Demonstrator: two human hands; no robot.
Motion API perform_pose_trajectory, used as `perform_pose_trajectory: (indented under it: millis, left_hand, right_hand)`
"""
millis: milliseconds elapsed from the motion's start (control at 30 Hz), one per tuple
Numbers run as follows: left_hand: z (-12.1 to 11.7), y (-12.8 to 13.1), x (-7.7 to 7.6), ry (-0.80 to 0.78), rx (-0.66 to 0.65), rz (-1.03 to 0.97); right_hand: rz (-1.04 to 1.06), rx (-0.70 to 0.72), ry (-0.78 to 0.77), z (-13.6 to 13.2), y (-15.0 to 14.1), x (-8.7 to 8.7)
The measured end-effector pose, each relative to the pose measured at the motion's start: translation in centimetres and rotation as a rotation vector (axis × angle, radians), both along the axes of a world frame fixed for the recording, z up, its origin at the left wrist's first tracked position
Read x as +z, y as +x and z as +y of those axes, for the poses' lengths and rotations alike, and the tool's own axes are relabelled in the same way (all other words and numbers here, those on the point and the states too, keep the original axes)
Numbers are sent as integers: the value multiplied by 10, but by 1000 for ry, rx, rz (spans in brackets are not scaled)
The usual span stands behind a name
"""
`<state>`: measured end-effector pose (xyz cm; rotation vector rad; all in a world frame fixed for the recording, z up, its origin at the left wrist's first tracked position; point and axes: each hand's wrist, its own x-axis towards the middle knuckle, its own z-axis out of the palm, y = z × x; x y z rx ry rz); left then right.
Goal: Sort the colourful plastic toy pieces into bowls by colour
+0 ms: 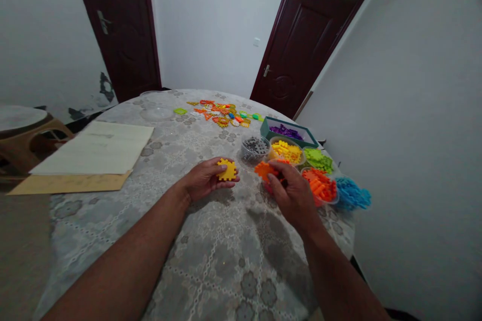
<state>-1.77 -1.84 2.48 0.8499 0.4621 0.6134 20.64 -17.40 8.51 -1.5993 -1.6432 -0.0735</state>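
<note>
A flat yellow building piece with notched edges (pixel 227 170) is held between the thumb and fingers of my left hand (pixel 205 179), above the patterned tablecloth. My right hand (pixel 295 195) pinches a flat orange building piece (pixel 265 171) in front of the tubs. The two pieces are apart. Around my right hand stand a tub of grey pieces (pixel 255 146), a tub of yellow pieces (pixel 286 151) and a tub of orange pieces (pixel 320 185). A reddish container behind my right fingers is mostly hidden.
Light green pieces (pixel 318 159), blue pieces (pixel 352 193) and a dark green box (pixel 289 130) with purple pieces stand on the right. Mixed colourful shapes (pixel 222 113) lie at the far side. Paper sheets (pixel 94 148) rest at the left edge, near a stool (pixel 33 135).
</note>
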Motion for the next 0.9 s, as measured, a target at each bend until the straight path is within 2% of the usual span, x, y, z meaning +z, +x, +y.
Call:
perform_pose_trajectory:
  millis: [100,167,300,500,600,733,900]
  left_hand:
    - [2,2,-2,29,17,25]
    - [3,3,-3,44,27,48]
    - [3,6,-4,58,71,102]
    - [3,5,-5,55,101,122]
    - [5,4,-7,28,101,97]
    - [6,3,-8,-61,59,14]
    - [6,2,-7,-102,24,-45]
  right_hand:
    - [-26,-252,123,-6,42,9]
    - [-108,-369,160,-5,69,11]
    - [-281,-415,111,5,101,1]
    - [-392,-403,3,21,101,-27]
    - [-426,-405,-12,22,98,-34]
    - [-419,-389,-2,17,96,-31]
    - [-365,-365,69,10,78,-10]
